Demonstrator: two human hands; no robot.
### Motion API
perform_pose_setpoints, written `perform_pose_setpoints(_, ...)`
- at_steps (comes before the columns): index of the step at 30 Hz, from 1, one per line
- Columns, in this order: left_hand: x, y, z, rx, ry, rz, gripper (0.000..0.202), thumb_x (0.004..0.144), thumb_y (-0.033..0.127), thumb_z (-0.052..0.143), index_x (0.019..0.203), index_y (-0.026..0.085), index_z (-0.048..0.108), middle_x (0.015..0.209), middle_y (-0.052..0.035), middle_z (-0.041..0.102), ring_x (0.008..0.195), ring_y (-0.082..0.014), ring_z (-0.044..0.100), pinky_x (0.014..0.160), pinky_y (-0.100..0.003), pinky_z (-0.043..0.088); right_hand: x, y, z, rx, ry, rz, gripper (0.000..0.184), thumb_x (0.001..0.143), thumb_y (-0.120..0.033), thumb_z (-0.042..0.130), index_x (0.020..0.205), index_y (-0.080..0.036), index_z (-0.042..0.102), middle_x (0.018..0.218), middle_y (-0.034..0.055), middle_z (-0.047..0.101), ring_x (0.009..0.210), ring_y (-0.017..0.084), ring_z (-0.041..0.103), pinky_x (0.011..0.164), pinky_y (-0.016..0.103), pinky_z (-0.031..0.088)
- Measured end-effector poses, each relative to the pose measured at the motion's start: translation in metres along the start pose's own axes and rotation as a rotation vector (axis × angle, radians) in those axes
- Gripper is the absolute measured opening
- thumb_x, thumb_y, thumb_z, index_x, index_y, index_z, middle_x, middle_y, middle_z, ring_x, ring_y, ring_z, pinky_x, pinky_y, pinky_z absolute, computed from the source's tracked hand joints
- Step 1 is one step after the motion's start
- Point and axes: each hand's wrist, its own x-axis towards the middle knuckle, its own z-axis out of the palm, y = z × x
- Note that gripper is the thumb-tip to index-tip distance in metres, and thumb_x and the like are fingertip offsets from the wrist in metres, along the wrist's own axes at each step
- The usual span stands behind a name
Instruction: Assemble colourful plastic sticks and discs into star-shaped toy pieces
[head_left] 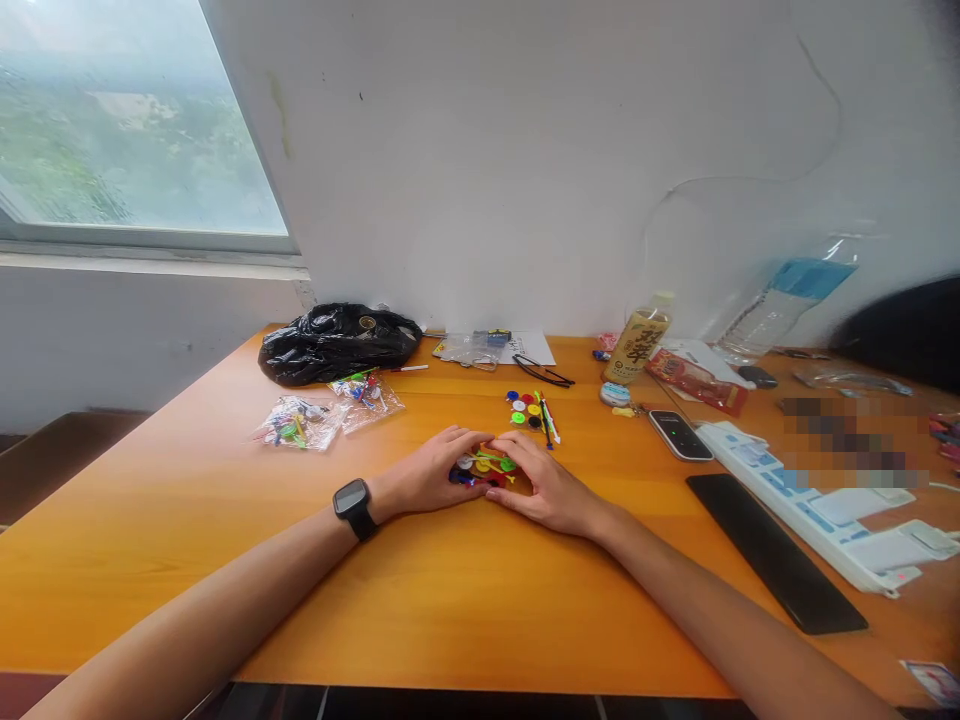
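At the far left of the wooden desk (420, 610), a crumpled black plastic bag (337, 345) is set near the wall, with two clear bags of small parts in front of it: the left clear bag (300, 424) and the right clear bag (371, 402). A dark-screened watch (352, 498) is worn on the left wrist; no writing can be read on it. The left hand (427, 472) is laid on the desk, its fingers loosely curved and parted from the thumb. Between the two hands, near the desk's middle, a heap of coloured plastic pieces (484, 464) is ringed. The heap is stretched mainly from side to side, its pieces pointed various ways. The right hand (551, 490) is curved likewise from the other side, its fingertips brought up to the left's; whether any single piece is pinched cannot be made out. Just beyond it, coloured discs (518, 406) are grouped beside thin sticks (547, 420), whose long axes are run front to back, near ends slanted right. Farther right, a yellowish bottle (637, 345) is marked with large dark characters, the upper seemingly 双. The lettering on the red packet (697, 380) is too small to be read. At the far right, a clear bottle (806, 285) is wrapped with a blue label.
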Motion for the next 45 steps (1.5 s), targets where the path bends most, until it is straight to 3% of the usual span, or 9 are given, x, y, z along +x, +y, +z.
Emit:
perform_pose_setpoints(7,-0.001,0.011,-0.006,0.047,-0.019,0.052,0.059,0.09,0.038,0.07,0.144,0.021,0.053,0.124,-0.0125,0.07,0.11,-0.0288,0.067,0.1,-0.043,0.055,0.001,-0.001,0.0,-0.023,-0.033,-0.008,0.033,0.103,-0.035,0.063,0.134,-0.024,0.062,0.121,0.0115,0.07,0.113,0.028,0.063,0.102,0.045,0.053)
perform_pose_setpoints(16,0.0,0.014,-0.011,0.086,0.018,0.018,0.049,0.093,0.045,0.065,0.136,0.023,0.06,0.116,-0.0113,0.074,0.103,-0.0285,0.071,0.091,-0.041,0.056,0.0,-0.002,-0.002,-0.04,0.015,-0.015,0.024,0.102,-0.03,0.063,0.124,-0.023,0.068,0.112,0.0107,0.073,0.103,0.026,0.065,0.093,0.043,0.055)
perform_pose_setpoints(20,0.0,0.013,-0.011,0.114,0.0,0.018,0.05,0.087,0.031,0.063,0.136,0.022,0.059,0.118,-0.0109,0.073,0.104,-0.0292,0.07,0.093,-0.042,0.056,0.0,-0.002,-0.002,-0.041,0.016,-0.022,0.024,0.102,-0.029,0.063,0.125,-0.024,0.067,0.115,0.0105,0.073,0.107,0.027,0.065,0.097,0.044,0.053)
perform_pose_setpoints(23,-0.001,0.011,-0.009,0.123,0.0,0.028,0.046,0.091,0.028,0.06,0.137,0.022,0.058,0.117,-0.0112,0.072,0.104,-0.0277,0.07,0.092,-0.04,0.057,0.0,-0.002,-0.002,-0.063,0.019,-0.025,0.019,0.102,-0.027,0.063,0.119,-0.024,0.069,0.11,0.0095,0.073,0.103,0.026,0.065,0.094,0.043,0.053)
perform_pose_setpoints(34,-0.002,0.012,0.004,0.075,0.011,0.066,0.033,0.106,0.038,0.053,0.134,0.022,0.06,0.107,-0.009,0.071,0.095,-0.0213,0.071,0.083,-0.033,0.057,0.0,-0.001,-0.003,-0.099,0.083,-0.011,0.01,0.097,-0.025,0.066,0.105,-0.023,0.071,0.095,0.007,0.073,0.089,0.024,0.065,0.086,0.041,0.051)
perform_pose_setpoints(38,-0.001,0.013,0.001,0.045,0.026,0.062,0.032,0.103,0.044,0.06,0.125,0.022,0.066,0.106,-0.009,0.072,0.092,-0.0203,0.07,0.081,-0.032,0.057,-0.002,0.0,-0.004,-0.097,0.063,-0.018,0.009,0.093,-0.022,0.068,0.101,-0.022,0.071,0.089,0.0057,0.071,0.082,0.022,0.063,0.077,0.037,0.05)
perform_pose_setpoints(45,0.0,0.012,-0.006,0.043,0.058,0.059,0.038,0.091,0.051,0.075,0.111,0.019,0.072,0.098,-0.0088,0.072,0.088,-0.0212,0.068,0.076,-0.032,0.054,-0.005,0.0,-0.004,-0.096,0.059,-0.02,0.012,0.088,-0.017,0.07,0.099,-0.021,0.071,0.086,0.0043,0.07,0.079,0.02,0.063,0.076,0.035,0.05)
